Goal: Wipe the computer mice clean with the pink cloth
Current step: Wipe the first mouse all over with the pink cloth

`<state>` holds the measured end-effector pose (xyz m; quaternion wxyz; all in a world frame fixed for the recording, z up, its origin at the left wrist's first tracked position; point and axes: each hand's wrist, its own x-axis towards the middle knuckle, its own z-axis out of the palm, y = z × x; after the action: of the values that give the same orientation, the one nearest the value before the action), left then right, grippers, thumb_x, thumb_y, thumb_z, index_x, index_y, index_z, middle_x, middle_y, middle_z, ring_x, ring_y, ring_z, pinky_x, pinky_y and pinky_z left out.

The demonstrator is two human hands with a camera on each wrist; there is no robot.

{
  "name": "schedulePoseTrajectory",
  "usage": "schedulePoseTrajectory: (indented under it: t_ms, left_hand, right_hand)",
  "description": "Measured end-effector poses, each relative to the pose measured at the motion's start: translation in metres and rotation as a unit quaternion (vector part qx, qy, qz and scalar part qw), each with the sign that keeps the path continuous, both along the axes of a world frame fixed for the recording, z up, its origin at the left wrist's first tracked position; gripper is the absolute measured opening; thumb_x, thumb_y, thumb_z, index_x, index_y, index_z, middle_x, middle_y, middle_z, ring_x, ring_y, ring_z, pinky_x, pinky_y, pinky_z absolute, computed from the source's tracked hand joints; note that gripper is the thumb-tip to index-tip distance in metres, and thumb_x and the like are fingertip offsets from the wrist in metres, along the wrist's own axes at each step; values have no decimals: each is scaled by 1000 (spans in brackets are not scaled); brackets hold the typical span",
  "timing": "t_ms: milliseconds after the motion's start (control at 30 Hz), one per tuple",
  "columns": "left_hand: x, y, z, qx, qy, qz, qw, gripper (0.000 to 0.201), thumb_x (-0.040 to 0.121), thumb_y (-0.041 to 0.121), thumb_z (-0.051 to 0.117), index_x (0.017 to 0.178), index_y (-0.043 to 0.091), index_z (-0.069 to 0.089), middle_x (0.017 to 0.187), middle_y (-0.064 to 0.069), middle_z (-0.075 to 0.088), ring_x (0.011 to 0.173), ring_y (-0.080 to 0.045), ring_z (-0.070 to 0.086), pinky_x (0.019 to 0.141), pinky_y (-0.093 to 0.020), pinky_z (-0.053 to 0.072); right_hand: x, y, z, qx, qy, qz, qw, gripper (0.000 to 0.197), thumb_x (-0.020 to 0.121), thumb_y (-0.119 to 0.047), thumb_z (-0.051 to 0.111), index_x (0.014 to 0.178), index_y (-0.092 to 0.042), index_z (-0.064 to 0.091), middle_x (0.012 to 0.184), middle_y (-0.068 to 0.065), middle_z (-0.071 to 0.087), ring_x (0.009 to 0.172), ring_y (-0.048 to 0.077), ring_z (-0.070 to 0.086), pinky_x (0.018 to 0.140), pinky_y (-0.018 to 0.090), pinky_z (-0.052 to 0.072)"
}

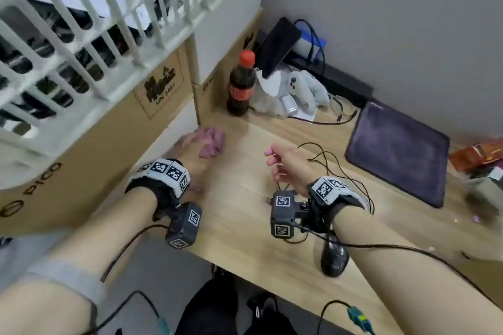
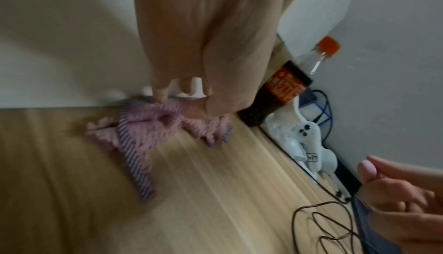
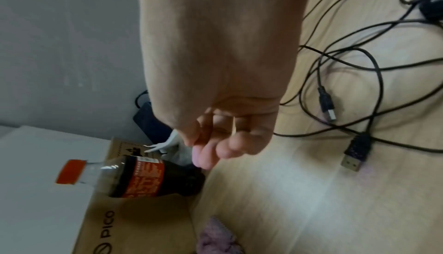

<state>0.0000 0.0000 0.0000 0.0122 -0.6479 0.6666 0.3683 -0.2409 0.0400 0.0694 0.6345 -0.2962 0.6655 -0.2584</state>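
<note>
A crumpled pink cloth (image 1: 212,141) (image 2: 148,131) lies at the desk's far left, against a cardboard box. My left hand (image 1: 190,144) (image 2: 184,103) reaches down onto it, thumb and fingertips pinching a raised fold. My right hand (image 1: 272,163) (image 3: 210,150) hovers over the middle of the desk with loosely curled fingers, holding nothing. A black wired mouse (image 1: 334,258) (image 3: 433,2) sits near the front edge, under my right wrist. Its tangled black cable (image 1: 326,160) runs beside my right hand. The cloth's edge (image 3: 215,239) also shows in the right wrist view.
A dark mouse pad (image 1: 397,152) lies at the right. A cola bottle (image 1: 241,87), a white game controller (image 1: 299,90) and a tablet stand at the back. Cardboard boxes (image 1: 81,160) line the left. Two USB plugs (image 3: 354,154) lie on the wooden desk (image 1: 245,226).
</note>
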Motion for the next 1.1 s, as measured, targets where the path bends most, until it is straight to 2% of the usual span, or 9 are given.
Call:
schedulePoseTrajectory:
  t_ms: [67, 200, 333, 467, 600, 767, 867, 1000, 1100]
  left_hand:
    - [5, 3, -13, 3, 7, 33, 999, 77, 66, 58, 63, 134, 24, 54, 150, -11, 38, 135, -31, 40, 110, -44, 37]
    - [2, 18, -23, 8, -74, 25, 997, 88, 51, 16, 94, 129, 12, 54, 137, -12, 40, 121, -33, 44, 99, -40, 45]
    - [-18, 10, -18, -55, -91, 19, 994, 18, 88, 19, 63, 106, 17, 66, 117, -7, 62, 99, -28, 60, 80, -29, 47]
    - [-73, 0, 16, -64, 130, -19, 989, 19, 96, 21, 56, 111, 18, 68, 107, 2, 64, 88, -16, 60, 70, -14, 45]
    - [-146, 3, 61, -76, 193, -97, 974, 29, 101, 30, 46, 77, 27, 61, 68, 4, 68, 62, -10, 62, 67, -23, 47]
    - [-221, 34, 85, -112, 236, -134, 956, 35, 104, 32, 37, 87, 10, 59, 82, -2, 62, 71, -13, 56, 67, -33, 42]
    - [-258, 55, 90, -89, 246, -164, 951, 19, 102, 19, 39, 106, 14, 56, 106, -8, 51, 99, -20, 53, 90, -32, 41]
    - [-292, 91, 90, -9, 272, -200, 941, 52, 86, 9, 57, 136, 11, 41, 123, -8, 38, 116, -16, 41, 102, -22, 33]
    - [-306, 114, 78, -55, 282, -215, 933, 56, 81, 8, 61, 134, 9, 42, 122, -5, 40, 105, -9, 44, 89, -5, 35]
  right_hand:
    - [2, 0, -5, 10, 8, 18, 1000, 22, 101, -23, 40, 88, -14, 56, 70, 0, 52, 49, 12, 44, 43, 22, 39]
    - [-3, 9, -18, 28, -8, 32, 999, 20, 101, -22, 41, 94, -14, 56, 74, 1, 55, 51, 12, 49, 45, 20, 45]
    - [-17, 14, -22, 30, -25, 13, 999, 17, 101, -21, 42, 96, -13, 56, 75, 1, 55, 52, 11, 52, 53, 23, 47]
    - [-35, 15, -11, 2, -83, -65, 994, 11, 101, -21, 49, 106, -11, 49, 88, 9, 56, 63, 17, 56, 65, 30, 53]
    - [-63, 23, 3, -59, -99, -34, 993, 36, 99, -43, 48, 129, -22, 48, 126, 10, 60, 97, 26, 62, 86, 43, 52]
    - [-112, 59, 24, -79, -188, -9, 979, 38, 101, -49, 37, 116, -26, 63, 108, 2, 71, 102, 21, 65, 96, 47, 50]
    - [-142, 84, 23, -102, -192, -45, 975, 42, 104, -37, 34, 133, -12, 51, 97, 3, 70, 95, 20, 66, 97, 49, 50]
    - [-178, 112, 19, -122, -173, -128, 969, 35, 105, -18, 31, 135, -8, 46, 112, 11, 64, 86, 18, 64, 77, 40, 56]
    - [-199, 131, 11, -163, -162, -186, 955, 26, 102, -3, 29, 122, -7, 47, 103, 11, 64, 73, 17, 68, 61, 36, 59]
